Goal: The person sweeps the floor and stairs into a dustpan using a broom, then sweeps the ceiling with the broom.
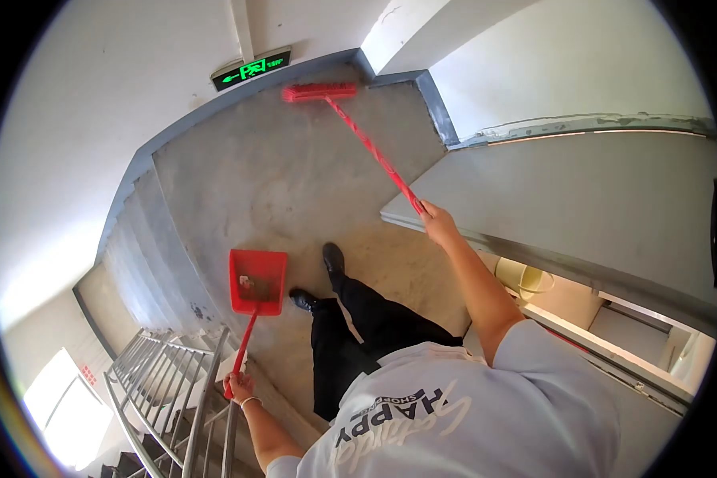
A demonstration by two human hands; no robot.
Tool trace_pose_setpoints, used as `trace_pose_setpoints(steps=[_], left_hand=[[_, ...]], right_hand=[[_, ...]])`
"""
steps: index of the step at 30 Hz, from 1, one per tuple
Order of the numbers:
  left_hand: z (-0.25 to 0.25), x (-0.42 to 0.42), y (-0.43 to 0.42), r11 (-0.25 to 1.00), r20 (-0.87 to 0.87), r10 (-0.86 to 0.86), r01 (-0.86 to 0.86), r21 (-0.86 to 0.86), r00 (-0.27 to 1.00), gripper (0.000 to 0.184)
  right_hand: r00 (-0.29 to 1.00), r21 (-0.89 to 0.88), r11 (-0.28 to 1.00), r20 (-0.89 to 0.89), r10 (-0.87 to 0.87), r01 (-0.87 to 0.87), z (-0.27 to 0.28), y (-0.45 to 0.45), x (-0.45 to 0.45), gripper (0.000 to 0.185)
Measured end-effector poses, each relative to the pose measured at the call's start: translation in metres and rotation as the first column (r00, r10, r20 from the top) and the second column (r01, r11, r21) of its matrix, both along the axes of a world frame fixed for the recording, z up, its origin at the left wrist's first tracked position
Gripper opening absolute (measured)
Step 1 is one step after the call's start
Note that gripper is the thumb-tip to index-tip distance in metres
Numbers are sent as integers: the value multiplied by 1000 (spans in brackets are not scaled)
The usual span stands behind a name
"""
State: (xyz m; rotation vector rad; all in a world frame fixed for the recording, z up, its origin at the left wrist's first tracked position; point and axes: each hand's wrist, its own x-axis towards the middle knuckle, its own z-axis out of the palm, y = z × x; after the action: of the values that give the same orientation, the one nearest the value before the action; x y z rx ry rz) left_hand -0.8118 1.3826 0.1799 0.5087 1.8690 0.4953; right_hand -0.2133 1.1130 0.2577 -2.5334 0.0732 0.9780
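Observation:
My right hand (438, 222) is closed around the end of a red broom's handle. The broom (370, 147) reaches away from me, and its wide red head rests on the concrete floor near the far wall. In my left hand (239, 387) is the handle of a red dustpan (258, 263), fingers wrapped round it. The pan lies to the left of my shoes, its inside facing up. A little debris (248, 281) with a pale scrap shows inside it. Broom head and dustpan are far apart.
Stairs (147, 247) drop away along the left of the landing (295, 175), and a metal railing (167, 398) stands at lower left. A grey door (566, 191) stands at my right, with a pale bucket (523, 276) beyond it. A green exit sign (252, 69) hangs near the far wall.

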Motion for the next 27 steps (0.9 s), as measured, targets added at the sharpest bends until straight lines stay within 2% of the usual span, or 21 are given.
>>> trace_pose_setpoints(steps=[2,4,6,8,9,11,13,15,19,21,23,25,27], left_hand=[[1,-2,2,1000,47,-6,6,18,999,17],[-6,-13,1,1000,89,-15,13,21,996,17],[-18,-25,5,999,72,6,-3,-33,997,17],[-7,-10,3,999,24,-30,31,-27,999,18],[4,0,5,999,-24,-52,51,-12,998,19],[10,3,5,999,-32,-47,46,-19,998,19],[6,7,9,999,-25,-39,38,-25,999,20],[5,-1,11,999,-26,-48,47,-25,999,20],[-12,-24,19,995,91,-82,86,-49,993,22],[-8,-18,20,996,43,-85,86,-34,995,22],[-6,-14,21,995,20,-90,91,-51,996,21],[-2,-12,22,990,1,-129,129,-65,992,20],[5,-7,21,991,24,-127,128,-45,992,20]], right_hand=[[997,25,999,69,22,-24,-11,-9,-1,36],[934,65,971,296,200,-229,-32,-1,17,33],[924,-34,964,280,262,-263,-51,21,44,35],[952,-119,964,168,255,-237,-70,34,58,36],[956,-122,968,170,239,-221,-67,35,48,36],[979,-147,975,-142,145,-166,-41,36,17,37],[981,-119,984,-162,109,-129,-7,24,-29,37],[969,130,991,-249,0,33,38,3,-63,42],[949,144,964,-257,-183,225,71,-54,-97,47],[926,166,936,-276,-258,310,74,-55,-109,49],[952,221,932,-173,-253,288,59,-53,-107,42],[988,235,965,78,-135,114,1,-55,-90,29],[955,226,933,43,-295,278,5,-11,-63,20]])
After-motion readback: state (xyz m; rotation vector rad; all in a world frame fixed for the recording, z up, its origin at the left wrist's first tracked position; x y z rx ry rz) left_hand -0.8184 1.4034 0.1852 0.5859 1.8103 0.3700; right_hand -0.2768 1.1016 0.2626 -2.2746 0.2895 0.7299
